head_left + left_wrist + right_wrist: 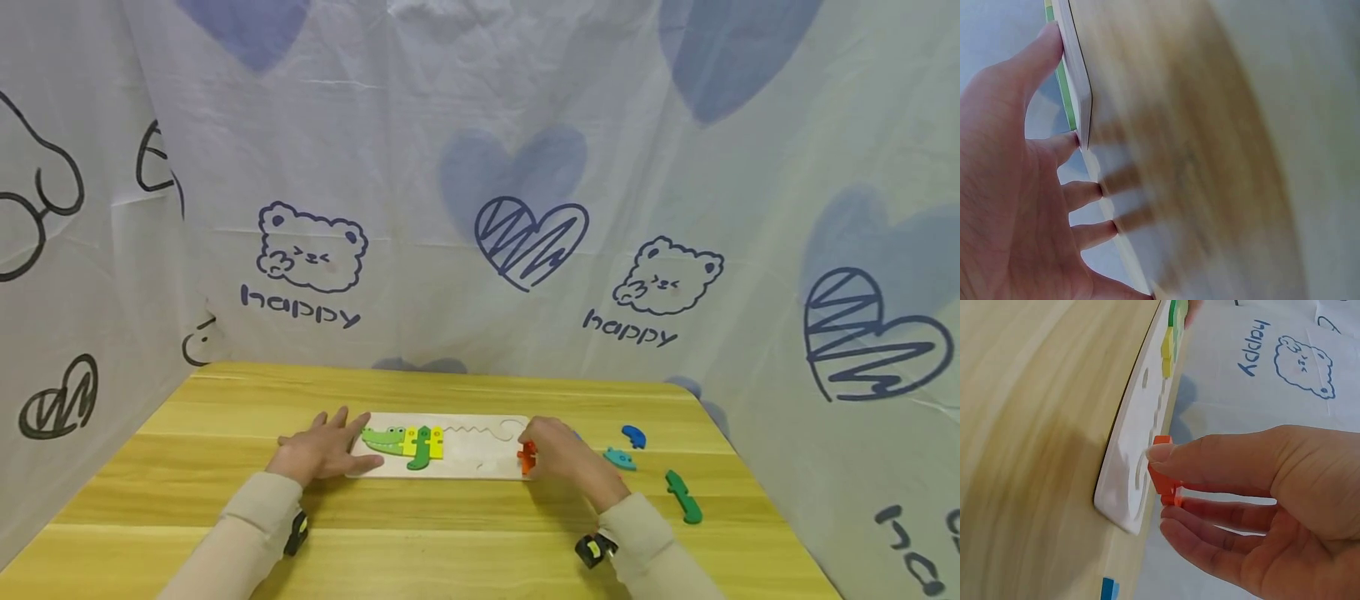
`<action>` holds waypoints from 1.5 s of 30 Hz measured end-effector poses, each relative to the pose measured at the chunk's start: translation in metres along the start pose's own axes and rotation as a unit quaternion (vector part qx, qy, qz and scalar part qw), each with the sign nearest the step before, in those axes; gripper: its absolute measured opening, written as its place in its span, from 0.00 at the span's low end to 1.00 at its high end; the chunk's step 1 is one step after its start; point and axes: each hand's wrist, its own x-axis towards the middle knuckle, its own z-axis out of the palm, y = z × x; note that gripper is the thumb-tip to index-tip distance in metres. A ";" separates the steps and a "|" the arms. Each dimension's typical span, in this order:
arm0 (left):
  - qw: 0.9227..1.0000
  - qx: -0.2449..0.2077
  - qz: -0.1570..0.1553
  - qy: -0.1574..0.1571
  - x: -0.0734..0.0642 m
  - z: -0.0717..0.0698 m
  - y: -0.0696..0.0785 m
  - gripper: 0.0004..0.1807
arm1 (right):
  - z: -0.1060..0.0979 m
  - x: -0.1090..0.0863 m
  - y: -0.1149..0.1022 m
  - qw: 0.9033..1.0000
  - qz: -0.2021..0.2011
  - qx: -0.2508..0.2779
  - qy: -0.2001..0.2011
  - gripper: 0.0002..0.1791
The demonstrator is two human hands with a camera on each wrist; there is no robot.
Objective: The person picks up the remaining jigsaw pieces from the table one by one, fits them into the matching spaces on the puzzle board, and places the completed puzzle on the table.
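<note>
A white puzzle board lies flat on the table. Its left half carries a light green crocodile head piece, yellow pieces and a dark green leg piece; a wavy outline runs across the bare right half. My left hand rests with spread fingers at the board's left end, the thumb touching its edge in the left wrist view. Between thumb and fingers, my right hand pinches an orange puzzle piece over the board's right end. In the head view the fingers partly hide that piece.
Right of the board lie a blue piece, a light blue piece and a green piece on the wooden table. A printed white curtain hangs behind the table and along its sides.
</note>
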 end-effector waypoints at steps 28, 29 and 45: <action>1.000 -0.005 0.002 0.002 -0.002 0.000 0.001 0.55 | 0.022 0.059 -0.033 0.998 -0.048 -0.025 -0.024 0.20; 1.000 -0.005 0.003 0.003 -0.002 0.000 0.001 0.55 | 0.022 0.061 -0.035 0.998 -0.048 -0.027 -0.026 0.20; 1.000 0.000 0.005 0.005 -0.002 -0.002 0.002 0.54 | 0.038 0.081 -0.048 0.997 -0.057 -0.050 -0.031 0.16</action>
